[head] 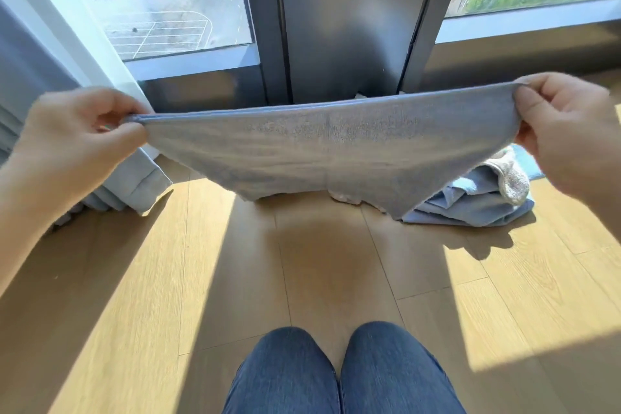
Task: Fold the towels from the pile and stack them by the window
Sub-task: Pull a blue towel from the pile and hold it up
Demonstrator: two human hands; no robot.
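Room: sunlit wooden floor (329, 265) before a tall window (174, 3).
Towel: blue towel (329, 141) stretched taut in the air.
Left hand (77, 141): pinching one corner.
Right hand (564, 131): pinching the other.
Pile: crumpled towels (477, 198) lie just behind, near the window.
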